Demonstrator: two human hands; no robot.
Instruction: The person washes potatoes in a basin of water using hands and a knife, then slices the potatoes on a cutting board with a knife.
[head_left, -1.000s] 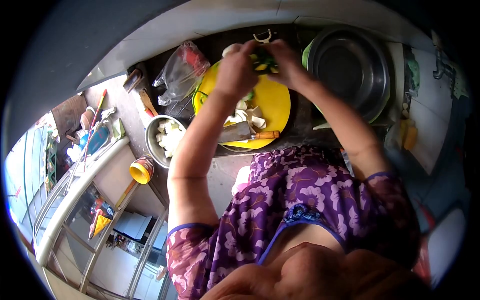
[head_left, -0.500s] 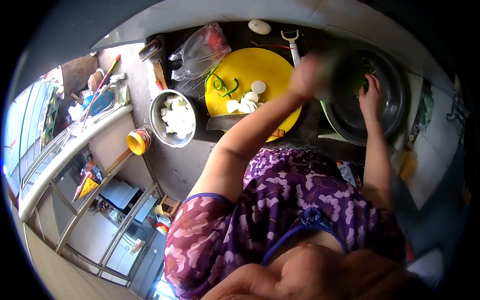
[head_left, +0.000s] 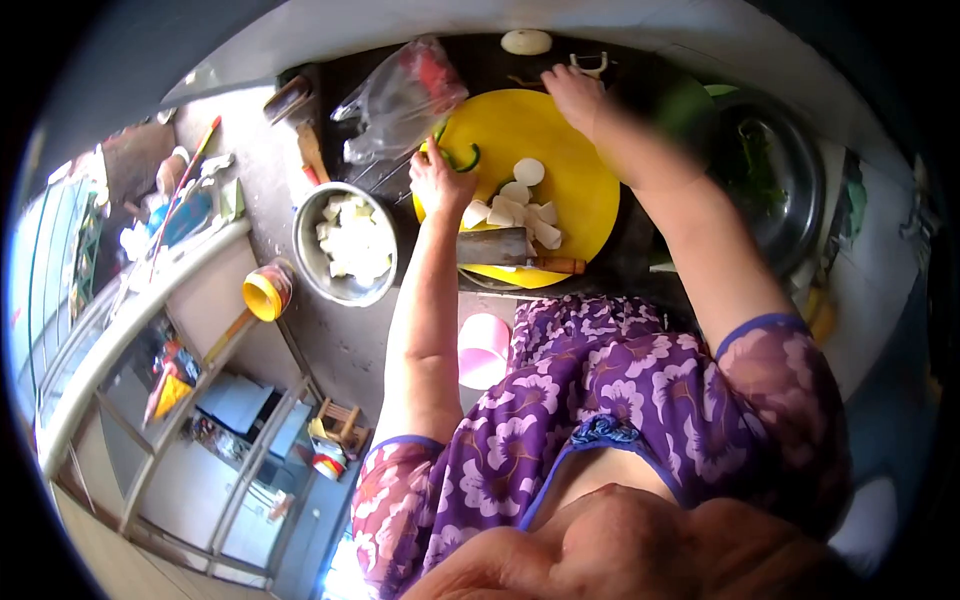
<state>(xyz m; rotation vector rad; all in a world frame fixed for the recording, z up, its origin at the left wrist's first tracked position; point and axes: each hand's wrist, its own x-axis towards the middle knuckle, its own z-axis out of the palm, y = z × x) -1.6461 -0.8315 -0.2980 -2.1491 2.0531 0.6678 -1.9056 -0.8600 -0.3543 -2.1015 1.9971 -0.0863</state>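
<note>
At the left edge of the yellow cutting board (head_left: 585, 205), my left hand (head_left: 442, 182) has its fingers closed around part of a curved green chili pepper (head_left: 466, 160). My right hand (head_left: 578, 98) is at the board's far edge, its fingers stretched out. It covers the handle of a peeler (head_left: 592, 65), whose head shows beyond it. White vegetable chunks (head_left: 510, 208) and a round white slice (head_left: 529, 172) lie on the board. A cleaver (head_left: 495, 246) with a wooden handle rests along the near edge.
Left of the board stands a metal bowl (head_left: 388, 262) of white chunks. A plastic bag (head_left: 395, 95) and a white oval vegetable (head_left: 526, 42) are at the back. A dark basin (head_left: 800, 215) holds greens on the right. A pink container (head_left: 483, 350) is below the counter edge.
My left hand has moved left from beside the blurred dark green thing to the pepper. My right hand has left the basin and moved left over the peeler.
</note>
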